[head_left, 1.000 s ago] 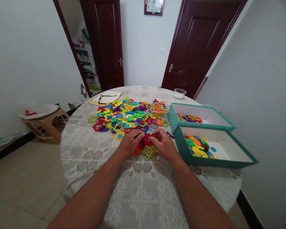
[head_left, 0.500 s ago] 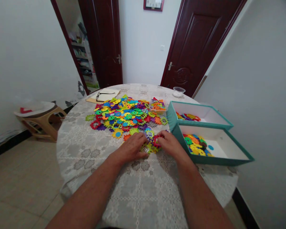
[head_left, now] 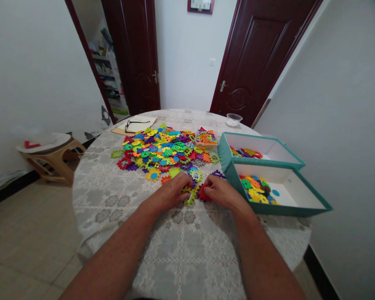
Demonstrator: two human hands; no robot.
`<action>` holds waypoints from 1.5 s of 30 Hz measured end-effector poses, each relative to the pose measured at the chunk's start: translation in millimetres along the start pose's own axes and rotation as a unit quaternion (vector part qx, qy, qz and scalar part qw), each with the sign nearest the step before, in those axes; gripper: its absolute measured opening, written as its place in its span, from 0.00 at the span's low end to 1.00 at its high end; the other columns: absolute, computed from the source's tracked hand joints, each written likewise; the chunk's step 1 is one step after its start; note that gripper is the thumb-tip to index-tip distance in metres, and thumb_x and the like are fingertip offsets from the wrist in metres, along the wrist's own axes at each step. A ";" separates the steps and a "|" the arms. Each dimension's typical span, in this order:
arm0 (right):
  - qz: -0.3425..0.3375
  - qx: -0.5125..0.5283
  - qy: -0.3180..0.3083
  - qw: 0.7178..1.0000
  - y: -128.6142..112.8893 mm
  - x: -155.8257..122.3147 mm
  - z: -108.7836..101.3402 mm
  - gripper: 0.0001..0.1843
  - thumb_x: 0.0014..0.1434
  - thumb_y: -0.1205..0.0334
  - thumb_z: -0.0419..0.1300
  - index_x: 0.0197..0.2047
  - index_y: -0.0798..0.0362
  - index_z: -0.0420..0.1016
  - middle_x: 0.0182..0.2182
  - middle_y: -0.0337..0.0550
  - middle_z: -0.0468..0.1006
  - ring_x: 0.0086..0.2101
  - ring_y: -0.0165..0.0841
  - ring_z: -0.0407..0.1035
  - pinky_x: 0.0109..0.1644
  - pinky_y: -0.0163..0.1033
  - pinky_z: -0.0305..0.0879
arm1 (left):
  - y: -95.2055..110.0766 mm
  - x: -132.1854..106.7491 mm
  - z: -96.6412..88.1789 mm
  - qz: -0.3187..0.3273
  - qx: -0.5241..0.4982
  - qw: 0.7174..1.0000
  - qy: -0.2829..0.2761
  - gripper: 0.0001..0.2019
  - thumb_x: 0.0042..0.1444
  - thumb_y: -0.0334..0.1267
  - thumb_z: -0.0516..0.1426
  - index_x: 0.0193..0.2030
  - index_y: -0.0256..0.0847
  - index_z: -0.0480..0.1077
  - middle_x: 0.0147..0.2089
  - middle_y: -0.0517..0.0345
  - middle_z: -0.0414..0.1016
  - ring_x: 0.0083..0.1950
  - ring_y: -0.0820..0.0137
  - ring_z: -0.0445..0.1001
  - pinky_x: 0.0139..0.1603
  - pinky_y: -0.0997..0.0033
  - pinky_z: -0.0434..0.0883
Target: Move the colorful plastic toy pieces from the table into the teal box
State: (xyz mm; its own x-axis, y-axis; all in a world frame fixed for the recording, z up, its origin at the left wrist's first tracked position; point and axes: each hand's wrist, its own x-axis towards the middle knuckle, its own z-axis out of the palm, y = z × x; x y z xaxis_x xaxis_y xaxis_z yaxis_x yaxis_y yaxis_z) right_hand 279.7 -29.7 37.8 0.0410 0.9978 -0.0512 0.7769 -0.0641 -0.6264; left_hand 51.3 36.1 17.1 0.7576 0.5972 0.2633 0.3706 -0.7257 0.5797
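A wide heap of bright plastic interlocking pieces (head_left: 162,151) covers the far half of a round table with a lace cloth (head_left: 187,246). In front of the heap my left hand (head_left: 170,192) has its fingers closed on a yellow-green piece (head_left: 190,197). My right hand (head_left: 218,192) pinches a red piece (head_left: 203,193) right beside it. The two pieces touch between my fingertips, low over the cloth. A few loose pieces lie just beyond my fingers.
Two teal boxes stand at the right: the near one (head_left: 253,206) and the far one (head_left: 226,152), both holding coloured pieces. A small clear tub of pieces (head_left: 206,138), a clear bowl (head_left: 234,119), glasses on a notebook (head_left: 135,123). A stool (head_left: 54,160) stands left of the table.
Both hands have drawn a little nearer to me with the pieces. The left hand shifted from lying over the cluster to gripping the yellow-green piece against the red one.
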 end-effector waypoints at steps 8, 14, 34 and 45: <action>-0.019 0.134 0.033 0.990 -3.2 -2.2 -8.5 0.16 0.53 0.66 0.60 0.46 0.51 0.78 0.31 0.37 0.79 0.31 0.33 0.69 0.33 0.36 0.59 | 4.5 3.3 -5.6 -0.068 -0.066 0.993 0.070 0.06 0.56 0.33 0.60 0.41 0.43 0.74 0.37 0.59 0.75 0.37 0.69 0.70 0.39 0.68 0.66; -0.057 0.190 0.010 0.980 -17.3 -5.3 -11.6 0.12 0.56 0.64 0.58 0.44 0.51 0.78 0.34 0.38 0.79 0.33 0.33 0.70 0.35 0.36 0.62 | 2.2 6.4 -8.8 -0.139 -0.153 0.967 0.145 0.08 0.59 0.42 0.62 0.39 0.41 0.73 0.31 0.63 0.72 0.30 0.73 0.66 0.31 0.73 0.62; -0.133 0.260 -0.029 0.956 -38.5 -7.3 23.1 0.13 0.58 0.62 0.62 0.47 0.48 0.75 0.33 0.34 0.74 0.32 0.30 0.66 0.35 0.32 0.61 | 2.8 8.3 -20.5 -0.118 -0.212 0.955 0.169 0.14 0.63 0.50 0.58 0.34 0.41 0.71 0.30 0.63 0.71 0.33 0.70 0.69 0.35 0.72 0.66; -0.081 0.194 0.067 0.975 -44.2 -18.5 -34.6 0.23 0.58 0.62 0.61 0.57 0.49 0.75 0.35 0.37 0.78 0.32 0.31 0.68 0.34 0.34 0.63 | -5.4 1.4 -28.1 -0.105 -0.188 0.959 0.183 0.13 0.62 0.48 0.60 0.45 0.42 0.77 0.39 0.57 0.80 0.41 0.66 0.77 0.41 0.68 0.74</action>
State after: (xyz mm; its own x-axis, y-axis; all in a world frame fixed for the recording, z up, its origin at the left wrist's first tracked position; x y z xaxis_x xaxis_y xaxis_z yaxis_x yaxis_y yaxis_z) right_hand 266.3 -44.9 93.4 0.0395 0.9864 0.1596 0.4853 0.1207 -0.8660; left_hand 35.3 50.4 36.0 0.4234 0.8461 0.3237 0.2228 -0.4436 0.8681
